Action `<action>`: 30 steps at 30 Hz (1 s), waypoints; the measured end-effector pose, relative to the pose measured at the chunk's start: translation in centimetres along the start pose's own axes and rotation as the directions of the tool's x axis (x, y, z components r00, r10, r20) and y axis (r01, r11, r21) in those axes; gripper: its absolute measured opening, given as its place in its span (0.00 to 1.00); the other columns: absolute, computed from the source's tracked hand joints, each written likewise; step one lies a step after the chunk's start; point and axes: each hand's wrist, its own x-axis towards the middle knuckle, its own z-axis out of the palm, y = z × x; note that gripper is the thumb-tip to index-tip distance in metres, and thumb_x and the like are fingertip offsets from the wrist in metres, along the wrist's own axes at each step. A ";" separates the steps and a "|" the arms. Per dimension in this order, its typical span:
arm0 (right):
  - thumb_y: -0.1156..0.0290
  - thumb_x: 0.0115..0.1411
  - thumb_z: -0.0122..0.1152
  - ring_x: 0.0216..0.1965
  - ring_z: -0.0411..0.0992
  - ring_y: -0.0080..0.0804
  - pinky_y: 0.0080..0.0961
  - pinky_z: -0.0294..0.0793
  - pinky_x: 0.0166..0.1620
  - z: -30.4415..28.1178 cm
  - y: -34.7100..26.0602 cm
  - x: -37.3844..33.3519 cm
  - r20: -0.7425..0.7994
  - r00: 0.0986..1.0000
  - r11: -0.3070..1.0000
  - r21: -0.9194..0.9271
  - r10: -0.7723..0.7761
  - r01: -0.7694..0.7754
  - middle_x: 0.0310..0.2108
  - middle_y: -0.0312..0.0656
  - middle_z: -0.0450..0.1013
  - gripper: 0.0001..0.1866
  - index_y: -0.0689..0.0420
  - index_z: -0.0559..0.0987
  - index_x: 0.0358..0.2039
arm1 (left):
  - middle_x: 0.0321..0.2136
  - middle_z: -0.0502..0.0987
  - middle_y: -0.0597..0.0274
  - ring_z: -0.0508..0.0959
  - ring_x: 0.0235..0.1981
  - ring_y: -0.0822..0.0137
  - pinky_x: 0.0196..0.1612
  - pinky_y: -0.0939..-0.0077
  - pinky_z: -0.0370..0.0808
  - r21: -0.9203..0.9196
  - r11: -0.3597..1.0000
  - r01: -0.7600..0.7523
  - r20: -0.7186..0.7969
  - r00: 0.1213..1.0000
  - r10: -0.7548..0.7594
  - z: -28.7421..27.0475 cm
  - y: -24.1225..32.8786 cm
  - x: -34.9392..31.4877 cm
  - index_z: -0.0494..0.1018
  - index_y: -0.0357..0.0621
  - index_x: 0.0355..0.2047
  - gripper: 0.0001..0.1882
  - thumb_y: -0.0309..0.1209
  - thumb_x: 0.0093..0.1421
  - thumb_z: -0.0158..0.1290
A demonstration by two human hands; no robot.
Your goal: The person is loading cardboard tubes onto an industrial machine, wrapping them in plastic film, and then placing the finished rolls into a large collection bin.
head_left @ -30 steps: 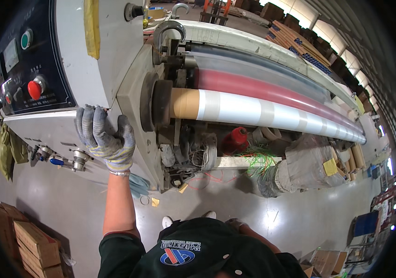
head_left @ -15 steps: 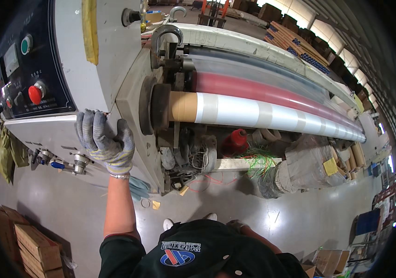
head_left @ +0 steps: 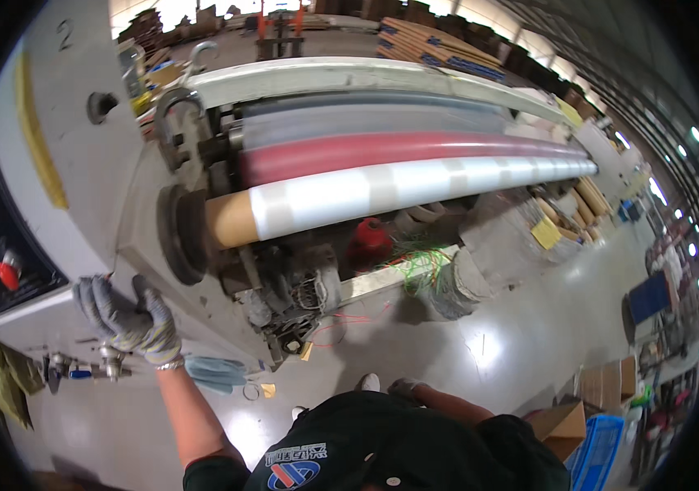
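My left hand (head_left: 130, 317), in a grey and yellowish striped glove, rests on the lower edge of the machine cabinet (head_left: 92, 196). Its fingers are extended, thumb apart, and nothing is held in it. Beside it on the dark control panel (head_left: 6, 225) sits a red push button (head_left: 9, 272). My right hand (head_left: 405, 386), also gloved, is down close to my body and partly hidden, so its fingers do not show clearly. In front of me a long white-wrapped roll (head_left: 349, 191) on a brown cardboard core (head_left: 230, 219) spans the machine, with a red roller (head_left: 399, 147) behind it.
Under the rolls lie a red cone of yarn (head_left: 370, 239), tangled green strands (head_left: 417, 266) and plastic-wrapped bundles (head_left: 497, 245). Light blue cloth (head_left: 214, 373) lies on the floor by the cabinet. At lower right stand a cardboard box (head_left: 558, 430) and a blue crate (head_left: 599, 450).
My view has turned to the right, so the machine and my left hand appear further left. The left hand stays on the cabinet edge. A blue crate has come into view.
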 end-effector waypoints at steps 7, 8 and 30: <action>0.52 0.51 0.52 0.43 0.72 0.33 0.31 0.68 0.47 1.2 0.8 1.8 -0.049 0.999 0.996 0.086 0.009 -0.004 0.42 0.39 0.74 0.23 0.50 0.77 0.44 | 0.46 0.68 0.48 0.68 0.49 0.46 0.51 0.53 0.65 0.040 0.988 -0.150 0.013 0.989 0.150 -0.3 -0.3 0.6 0.65 0.32 0.46 0.22 0.27 0.51 0.55; 0.52 0.51 0.52 0.42 0.72 0.32 0.30 0.68 0.47 1.2 0.8 1.8 -0.040 0.999 0.997 0.071 0.005 -0.002 0.42 0.38 0.74 0.22 0.50 0.77 0.44 | 0.46 0.68 0.48 0.67 0.49 0.46 0.51 0.53 0.65 0.035 0.990 -0.137 0.004 0.991 0.137 -0.3 -0.3 0.6 0.65 0.33 0.46 0.22 0.27 0.51 0.55; 0.55 0.50 0.53 0.47 0.70 0.35 0.31 0.67 0.50 -0.1 -1.1 -1.8 0.007 1.000 0.998 0.054 0.023 -0.023 0.46 0.38 0.72 0.23 0.49 0.76 0.46 | 0.46 0.68 0.49 0.68 0.49 0.47 0.51 0.54 0.65 0.097 0.985 -0.141 0.013 0.990 0.141 -0.4 -0.4 0.6 0.65 0.34 0.46 0.22 0.25 0.51 0.56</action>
